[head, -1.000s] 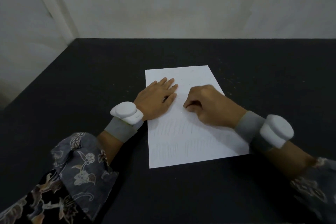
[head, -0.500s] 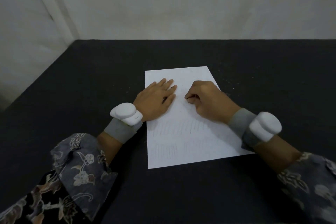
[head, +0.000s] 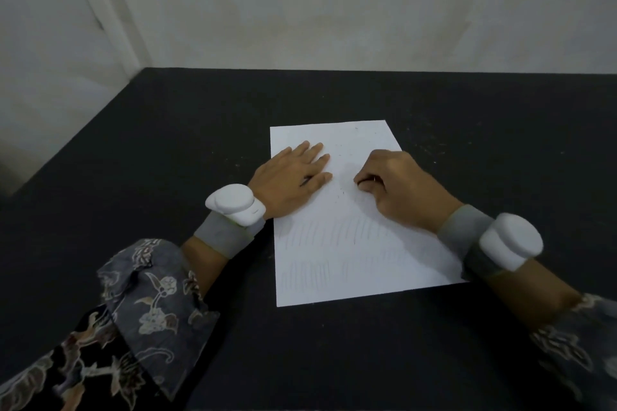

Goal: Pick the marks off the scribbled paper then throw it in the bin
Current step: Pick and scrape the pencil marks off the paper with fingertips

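Two hands on the paper [head: 360,243]
Left hand [head: 290,178] lies flat; right hand [head: 397,188], curled on something small I cannot identify, has moved farther up, leaving lower marks [head: 334,233] unerased.

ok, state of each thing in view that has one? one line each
paper: flat on the black table, faint pencil scribbles on its near half, far half mostly clean
left hand: fingers straight, pressing the paper flat
right hand: fingers curled on a small object at the paper; object mostly hidden, cannot identify
bin: not in view
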### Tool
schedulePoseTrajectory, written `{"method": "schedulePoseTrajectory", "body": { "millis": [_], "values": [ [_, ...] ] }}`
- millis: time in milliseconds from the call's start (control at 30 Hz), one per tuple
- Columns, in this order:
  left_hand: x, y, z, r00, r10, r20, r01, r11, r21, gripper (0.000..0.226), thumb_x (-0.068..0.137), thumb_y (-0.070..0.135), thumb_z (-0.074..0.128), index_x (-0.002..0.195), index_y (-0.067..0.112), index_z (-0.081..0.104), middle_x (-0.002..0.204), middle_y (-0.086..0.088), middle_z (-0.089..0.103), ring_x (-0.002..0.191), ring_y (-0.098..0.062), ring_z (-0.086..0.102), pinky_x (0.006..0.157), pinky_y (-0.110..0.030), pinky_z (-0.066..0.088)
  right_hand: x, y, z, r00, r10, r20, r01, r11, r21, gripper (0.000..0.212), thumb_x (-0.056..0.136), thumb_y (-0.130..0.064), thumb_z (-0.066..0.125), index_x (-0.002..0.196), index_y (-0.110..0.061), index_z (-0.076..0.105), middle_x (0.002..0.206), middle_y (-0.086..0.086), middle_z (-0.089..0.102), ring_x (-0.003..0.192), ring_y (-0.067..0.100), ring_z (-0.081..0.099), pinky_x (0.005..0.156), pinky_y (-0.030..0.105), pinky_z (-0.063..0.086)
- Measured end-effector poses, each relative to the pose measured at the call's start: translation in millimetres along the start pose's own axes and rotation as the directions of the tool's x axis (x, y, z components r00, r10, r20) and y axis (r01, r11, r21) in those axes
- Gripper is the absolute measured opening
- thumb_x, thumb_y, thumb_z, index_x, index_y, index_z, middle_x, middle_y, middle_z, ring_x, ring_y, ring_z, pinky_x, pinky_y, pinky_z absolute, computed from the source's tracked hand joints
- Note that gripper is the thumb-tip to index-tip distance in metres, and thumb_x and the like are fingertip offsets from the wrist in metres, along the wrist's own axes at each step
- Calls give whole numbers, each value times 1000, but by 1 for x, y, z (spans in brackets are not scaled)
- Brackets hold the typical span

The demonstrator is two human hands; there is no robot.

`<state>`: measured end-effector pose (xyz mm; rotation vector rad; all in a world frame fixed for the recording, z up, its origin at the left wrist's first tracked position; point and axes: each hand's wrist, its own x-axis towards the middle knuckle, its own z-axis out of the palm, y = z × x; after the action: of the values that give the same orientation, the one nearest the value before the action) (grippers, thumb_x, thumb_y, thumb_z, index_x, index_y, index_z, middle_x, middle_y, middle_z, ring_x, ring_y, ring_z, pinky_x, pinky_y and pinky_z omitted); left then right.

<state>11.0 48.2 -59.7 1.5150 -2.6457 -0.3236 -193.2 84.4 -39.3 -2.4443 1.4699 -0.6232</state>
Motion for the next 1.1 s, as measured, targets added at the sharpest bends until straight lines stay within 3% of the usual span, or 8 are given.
{"method": "schedulePoseTrajectory", "body": {
  "millis": [200,333,467,633,767,900,1033,1100],
  "values": [
    [-2,1,0,1000,-15,14,15,1000,-14,62,99,53,26,153,23,15,161,8,4,148,-9,-2,117,-25,-2,-13,-15,1,980,-114,164,122,992,-36,16,87,-1,57,91,-6,72,91,5,63,84,21,58,75,38,51],
    [-3,1,1,1000,-29,1,29,1000,-9,63,98,54,27,153,26,16,161,10,4,148,-9,-1,117,-26,-1,3,0,-3,1000,16,24,-14,997,-81,15,88,0,57,90,-4,71,93,7,62,87,25,59,75,39,51],
    [-4,1,2,1000,-19,4,19,1000,-24,63,98,54,28,153,26,16,161,10,5,148,-7,-1,117,-25,-1,-12,-18,6,981,-130,142,141,988,-68,16,88,-2,55,90,-6,70,92,7,61,84,25,57,74,39,50],
    [-2,1,-1,1000,-29,3,29,1000,-5,62,99,53,27,153,26,15,161,10,3,148,-8,-2,116,-24,-2,6,4,-4,1000,25,7,-24,998,-64,14,87,-1,58,91,-4,71,93,8,63,84,24,59,76,41,52],
    [-3,1,2,1000,-13,-1,13,1000,-20,63,98,54,28,153,25,17,161,9,5,148,-8,-1,117,-26,-1,-11,-17,4,983,-124,138,129,991,-28,15,87,-1,58,90,-6,71,91,7,63,83,23,58,74,36,51],
    [-3,1,1,1000,-13,-2,13,1000,-9,62,99,53,27,153,25,17,161,10,4,148,-8,-2,117,-24,-2,6,9,-7,999,47,12,-46,998,-35,15,86,1,60,94,-3,72,94,9,65,85,23,61,78,39,54],
    [-4,1,1,1000,-14,-1,14,1000,-17,63,99,54,28,153,25,16,161,10,4,148,-7,-2,117,-24,-2,-12,-16,4,990,-101,98,102,995,-11,15,86,0,58,89,-5,72,91,6,64,84,22,59,75,39,51],
    [-2,2,2,1000,-3,9,3,1000,-13,63,98,54,27,153,25,15,161,9,4,148,-8,-2,117,-25,-1,-12,-11,2,991,-72,115,74,997,-12,14,86,0,59,89,-5,72,91,7,64,85,23,59,76,39,51]
  ]
}}
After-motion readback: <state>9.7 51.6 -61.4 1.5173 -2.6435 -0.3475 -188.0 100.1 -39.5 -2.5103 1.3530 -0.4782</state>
